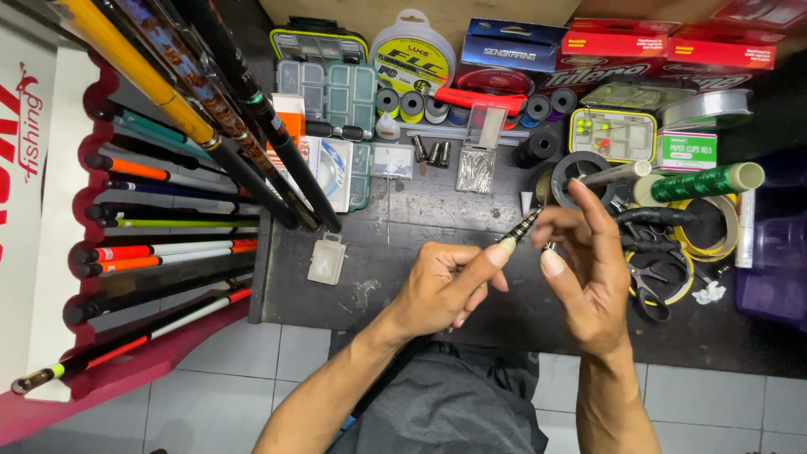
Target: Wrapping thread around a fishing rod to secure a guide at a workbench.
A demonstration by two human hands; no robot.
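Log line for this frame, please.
left hand: pinches dark ribbed rod tip | right hand: fingers at same tip | dark worktable: tackle boxes, spools

Rod rack (160, 252) left of table (403, 227); scissors (651, 290) right.

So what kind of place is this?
Probably a fishing tackle workbench or shop: fishing rods stand in a rack, line spools and tackle boxes crowd the dark table.
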